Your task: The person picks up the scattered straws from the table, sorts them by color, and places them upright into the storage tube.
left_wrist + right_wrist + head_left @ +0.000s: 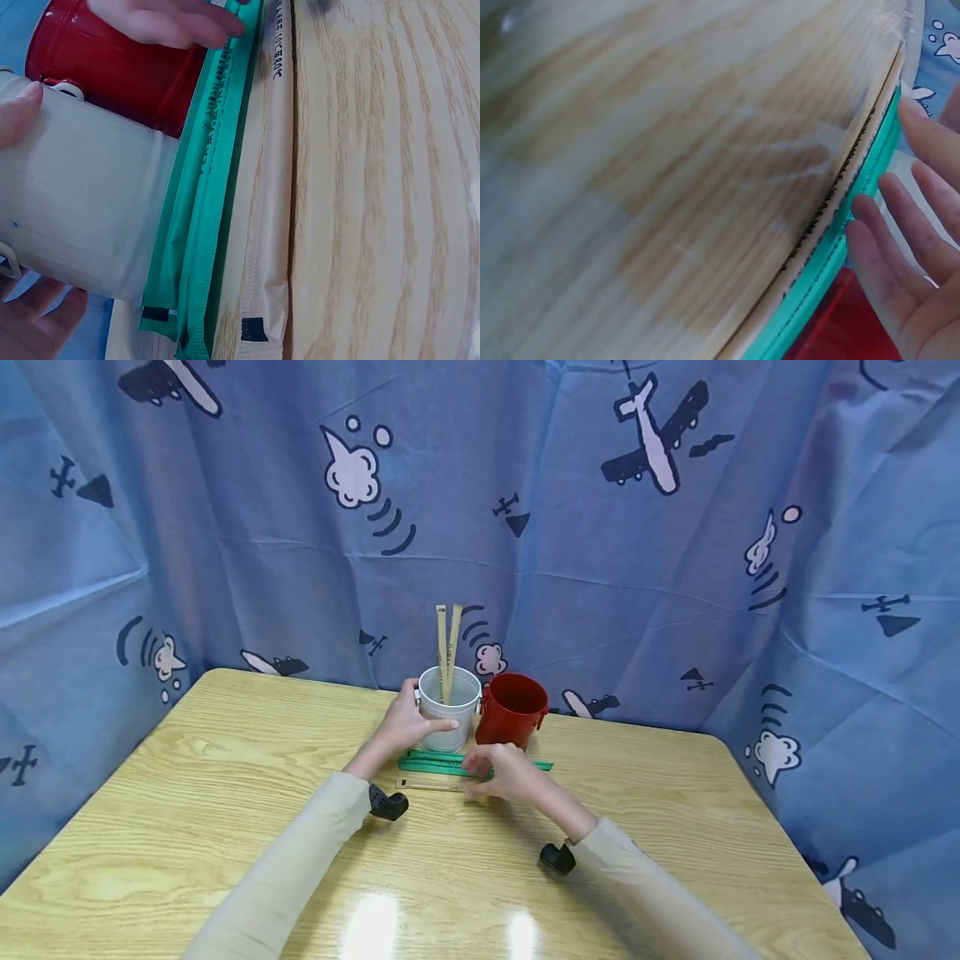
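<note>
My left hand [405,723] grips the white bucket [447,737], thumb across its front and fingers around its far left side. Two long, slim beige packets [442,647] stand upright inside it. My right hand [504,772] hovers over the table with its fingers loosely bent and nothing between them. Below the fingers lie green printed packets [196,217], side by side in front of the buckets. A single beige packet [271,202] runs parallel to them, nearer to me. In the right wrist view, the fingertips [859,206] are right at the green packets' edge.
A red bucket [513,714] stands just right of the white one, close against it. Both are near the back edge of the wooden table [247,760]. A blue curtain [450,468] with airplane prints hangs behind and at both sides.
</note>
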`<move>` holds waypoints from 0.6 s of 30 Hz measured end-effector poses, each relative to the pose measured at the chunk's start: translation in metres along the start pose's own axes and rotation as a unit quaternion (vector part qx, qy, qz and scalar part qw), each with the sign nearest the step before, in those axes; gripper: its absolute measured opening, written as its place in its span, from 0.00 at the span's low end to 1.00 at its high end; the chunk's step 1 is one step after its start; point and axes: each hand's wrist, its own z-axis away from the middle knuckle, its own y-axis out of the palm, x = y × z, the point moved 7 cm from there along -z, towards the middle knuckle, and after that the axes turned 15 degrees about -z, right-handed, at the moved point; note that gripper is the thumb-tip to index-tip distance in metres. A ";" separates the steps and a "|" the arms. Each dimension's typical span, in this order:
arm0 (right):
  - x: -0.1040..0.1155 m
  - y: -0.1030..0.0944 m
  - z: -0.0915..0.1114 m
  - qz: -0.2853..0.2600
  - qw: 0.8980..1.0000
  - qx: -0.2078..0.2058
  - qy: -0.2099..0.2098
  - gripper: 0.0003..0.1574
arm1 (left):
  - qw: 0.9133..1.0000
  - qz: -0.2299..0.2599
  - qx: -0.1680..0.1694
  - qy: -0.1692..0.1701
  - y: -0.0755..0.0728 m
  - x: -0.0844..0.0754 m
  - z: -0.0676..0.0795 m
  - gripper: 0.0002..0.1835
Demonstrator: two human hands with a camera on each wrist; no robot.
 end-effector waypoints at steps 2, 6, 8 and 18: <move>-0.003 0.003 0.000 0.000 1.000 0.011 0.008 0.20 | 1.000 0.001 0.001 0.000 0.000 0.000 -0.001 0.50; -0.006 0.009 0.002 0.007 0.999 0.036 0.014 0.18 | 1.000 0.005 0.003 -0.006 0.001 0.001 0.000 0.50; -0.006 0.012 0.003 0.016 0.999 0.049 0.013 0.16 | 1.000 0.003 0.006 -0.008 0.002 0.001 0.002 0.50; -0.006 0.012 0.006 0.030 0.997 0.069 0.003 0.08 | 1.000 -0.001 0.002 -0.010 0.002 0.000 0.002 0.49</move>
